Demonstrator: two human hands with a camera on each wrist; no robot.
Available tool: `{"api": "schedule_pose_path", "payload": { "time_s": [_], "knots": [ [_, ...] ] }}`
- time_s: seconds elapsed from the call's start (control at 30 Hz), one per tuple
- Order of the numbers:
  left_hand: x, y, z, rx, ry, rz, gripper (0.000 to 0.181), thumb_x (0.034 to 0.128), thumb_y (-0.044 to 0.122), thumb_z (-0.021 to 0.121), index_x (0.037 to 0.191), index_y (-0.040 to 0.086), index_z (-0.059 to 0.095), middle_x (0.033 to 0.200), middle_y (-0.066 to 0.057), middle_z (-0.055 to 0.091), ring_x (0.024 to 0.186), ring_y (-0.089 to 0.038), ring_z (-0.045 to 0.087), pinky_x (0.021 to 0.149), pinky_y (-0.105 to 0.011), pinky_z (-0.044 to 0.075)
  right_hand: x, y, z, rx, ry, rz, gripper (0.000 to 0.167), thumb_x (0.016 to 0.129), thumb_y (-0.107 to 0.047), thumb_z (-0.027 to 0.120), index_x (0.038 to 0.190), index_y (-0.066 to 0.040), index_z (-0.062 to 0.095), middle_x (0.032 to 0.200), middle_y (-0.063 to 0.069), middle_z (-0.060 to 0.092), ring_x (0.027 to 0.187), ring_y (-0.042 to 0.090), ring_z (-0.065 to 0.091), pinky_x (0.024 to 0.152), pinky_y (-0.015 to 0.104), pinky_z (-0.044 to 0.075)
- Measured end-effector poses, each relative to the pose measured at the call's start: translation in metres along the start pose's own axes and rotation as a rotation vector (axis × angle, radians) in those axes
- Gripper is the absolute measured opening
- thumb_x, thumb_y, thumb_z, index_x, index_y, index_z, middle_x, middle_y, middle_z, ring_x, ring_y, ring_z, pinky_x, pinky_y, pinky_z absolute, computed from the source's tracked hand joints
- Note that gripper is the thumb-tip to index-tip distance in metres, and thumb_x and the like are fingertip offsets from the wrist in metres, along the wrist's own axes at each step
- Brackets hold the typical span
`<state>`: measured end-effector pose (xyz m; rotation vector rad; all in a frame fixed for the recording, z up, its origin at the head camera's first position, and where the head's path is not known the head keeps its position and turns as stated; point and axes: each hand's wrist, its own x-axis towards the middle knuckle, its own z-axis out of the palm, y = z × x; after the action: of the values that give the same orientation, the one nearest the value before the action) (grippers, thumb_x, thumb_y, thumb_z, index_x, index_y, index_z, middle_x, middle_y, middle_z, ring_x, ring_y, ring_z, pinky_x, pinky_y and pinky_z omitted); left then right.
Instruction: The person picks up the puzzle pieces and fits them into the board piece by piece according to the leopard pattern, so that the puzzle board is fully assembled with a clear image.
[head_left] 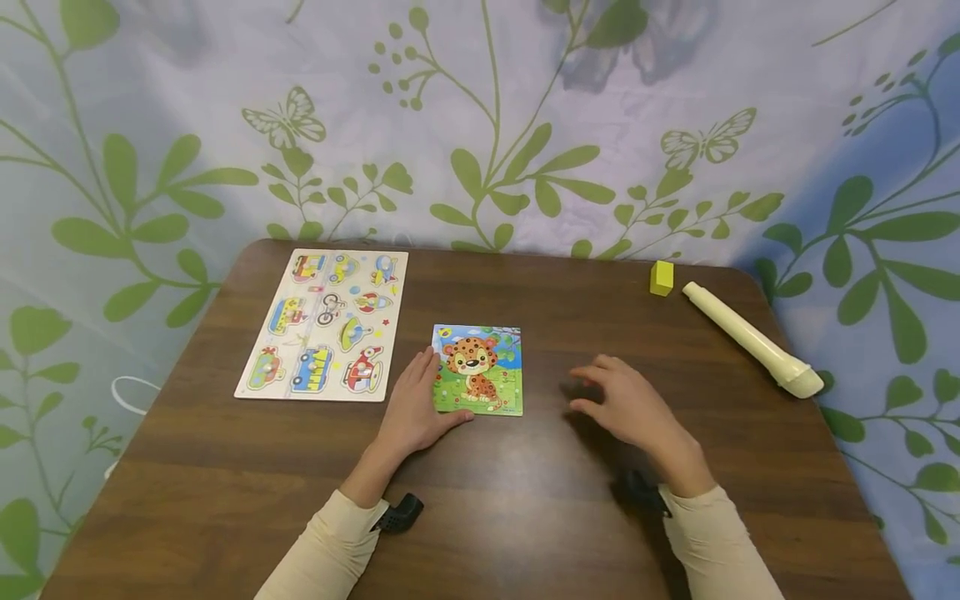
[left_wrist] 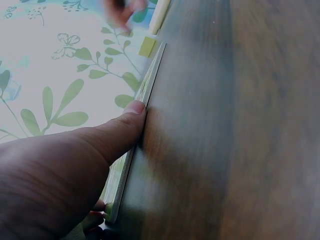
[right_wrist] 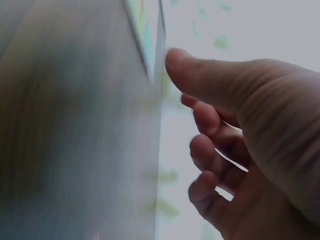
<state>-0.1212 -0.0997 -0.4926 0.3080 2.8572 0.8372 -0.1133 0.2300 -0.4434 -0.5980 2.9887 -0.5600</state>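
A small square leopard puzzle (head_left: 480, 371) lies flat on the brown table, its picture facing up. My left hand (head_left: 414, 408) holds it at the near left corner, with the fingers along its left side and the thumb at its near edge. In the left wrist view, the thumb (left_wrist: 120, 131) presses on the puzzle's edge (left_wrist: 131, 150). To the right of the puzzle, apart from it, my right hand (head_left: 626, 400) hovers over the table with loosely bent fingers. The right wrist view shows nothing between those fingers (right_wrist: 202, 150).
A pale board with vehicle pieces (head_left: 322, 325) lies at the left, beside my left hand. At the back right stand a yellow block (head_left: 662, 278) and a cream tapered tube (head_left: 753, 340) lying near the table's right edge. A leaf-patterned curtain (head_left: 525, 125) hangs behind.
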Motion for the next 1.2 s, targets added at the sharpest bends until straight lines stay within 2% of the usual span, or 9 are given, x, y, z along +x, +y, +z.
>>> {"api": "schedule_pose_path", "payload": {
  "time_s": [0.1,0.2,0.33,0.5,0.6,0.7,1.0,1.07,1.2],
  "knots": [
    [0.000,0.000,0.002,0.004,0.003,0.008,0.109,0.0814,0.056,0.081,0.160,0.001,0.029,0.169,-0.017,0.024,0.158,-0.036,0.019,0.126,-0.056,0.024,-0.037,0.040,-0.016,0.025,-0.024,0.097,0.052,0.081,-0.028,0.087,0.126,-0.005,0.071,0.096,0.003,0.063,0.082,0.015,0.058,0.075,0.038,0.050],
    [0.000,-0.001,0.001,0.008,0.008,0.012,0.109,0.0816,0.057,0.080,0.160,0.000,0.029,0.168,-0.019,0.025,0.158,-0.038,0.020,0.126,-0.057,0.024,-0.064,0.068,-0.026,0.033,-0.060,0.180,0.057,0.079,-0.030,0.088,0.127,-0.004,0.070,0.098,0.004,0.063,0.083,0.016,0.057,0.073,0.037,0.048],
    [0.000,-0.002,-0.003,0.009,0.007,0.004,0.110,0.0820,0.057,0.079,0.160,0.000,0.028,0.168,-0.019,0.025,0.158,-0.038,0.019,0.126,-0.057,0.024,-0.078,0.085,-0.023,0.028,-0.084,0.234,0.053,0.078,-0.033,0.088,0.121,-0.006,0.071,0.097,0.003,0.061,0.082,0.016,0.053,0.071,0.035,0.046],
    [0.000,-0.001,-0.001,-0.008,0.009,0.011,0.109,0.0819,0.057,0.080,0.160,0.000,0.029,0.168,-0.018,0.025,0.158,-0.038,0.020,0.126,-0.057,0.024,-0.082,0.088,-0.014,-0.048,-0.048,0.186,0.042,0.081,-0.037,0.086,0.109,-0.009,0.074,0.090,-0.001,0.057,0.078,0.013,0.051,0.068,0.034,0.046],
    [0.000,0.000,0.000,-0.008,0.010,0.010,0.109,0.0816,0.056,0.080,0.160,0.000,0.029,0.168,-0.018,0.026,0.158,-0.038,0.020,0.126,-0.057,0.024,-0.074,0.081,-0.011,-0.123,-0.004,0.120,0.038,0.081,-0.038,0.085,0.103,-0.009,0.074,0.087,-0.002,0.056,0.076,0.012,0.051,0.067,0.035,0.049],
    [-0.001,0.001,0.000,-0.010,0.011,0.010,0.109,0.0815,0.056,0.081,0.160,0.000,0.029,0.168,-0.018,0.025,0.157,-0.038,0.020,0.126,-0.057,0.024,-0.058,0.061,-0.005,-0.145,0.019,0.073,0.038,0.081,-0.040,0.084,0.103,-0.011,0.074,0.086,-0.003,0.056,0.076,0.011,0.051,0.067,0.035,0.050],
    [-0.002,0.000,0.001,-0.016,0.014,0.000,0.109,0.0818,0.056,0.080,0.160,0.001,0.029,0.169,-0.017,0.024,0.158,-0.036,0.019,0.126,-0.056,0.023,0.025,-0.026,0.031,-0.130,-0.037,-0.124,0.046,0.085,-0.051,0.079,0.111,-0.013,0.073,0.093,-0.003,0.059,0.081,0.011,0.053,0.067,0.031,0.051],
    [-0.002,0.001,0.002,-0.020,0.010,0.003,0.109,0.0818,0.057,0.080,0.160,0.001,0.028,0.169,-0.017,0.024,0.158,-0.036,0.019,0.127,-0.056,0.023,0.036,-0.038,0.037,-0.159,-0.063,-0.140,0.047,0.086,-0.052,0.078,0.111,-0.013,0.073,0.095,-0.002,0.060,0.084,0.013,0.054,0.069,0.032,0.052],
    [-0.001,0.000,0.002,-0.007,0.021,0.018,0.109,0.0812,0.056,0.081,0.159,0.000,0.030,0.168,-0.018,0.025,0.157,-0.038,0.021,0.126,-0.057,0.024,0.047,-0.051,0.043,-0.216,-0.092,-0.113,0.049,0.085,-0.053,0.079,0.113,-0.013,0.073,0.100,0.001,0.062,0.094,0.018,0.059,0.079,0.037,0.056]
  ]
}}
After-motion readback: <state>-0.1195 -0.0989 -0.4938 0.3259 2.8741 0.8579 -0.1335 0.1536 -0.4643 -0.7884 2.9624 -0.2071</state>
